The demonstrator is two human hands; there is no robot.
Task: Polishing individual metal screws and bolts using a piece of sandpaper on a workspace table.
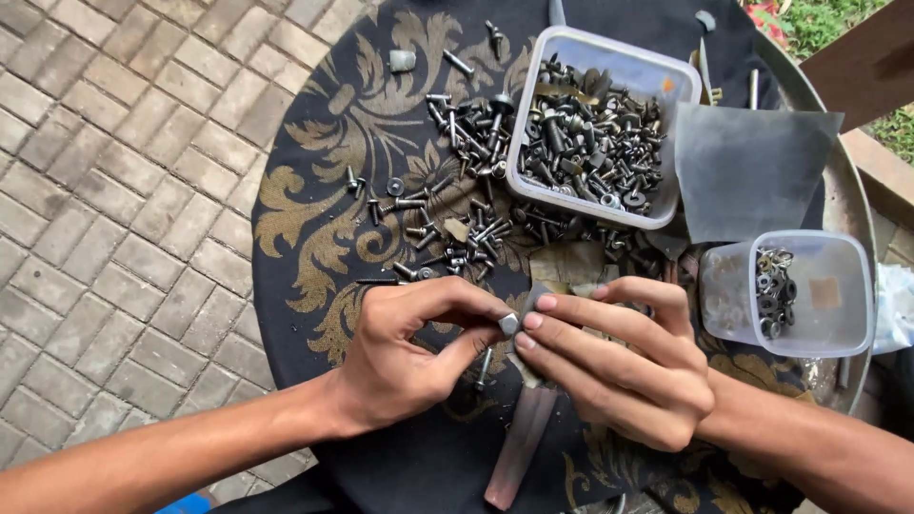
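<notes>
Small grey metal bolt (507, 325) pinched between thumb and forefinger of left hand (405, 357), head up, shank (484, 368) hanging below. Right hand (619, 366) meets it: fingertips closed on bolt head together with scrap of worn grey sandpaper (526, 366). Both hands low over round worktop (314, 238), black cloth with gold scrollwork. Two clear plastic tubs: large one (592, 124) heaped with dark screws, small one (790, 290) holding shiny washers. Loose screws (457, 219) scattered beside large tub, too many to count. One grey sheet (747, 171) between tubs.

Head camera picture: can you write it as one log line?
left hand: pinching bolt | right hand: touching bolt | big tub: full of screws | small tub: washers
</notes>
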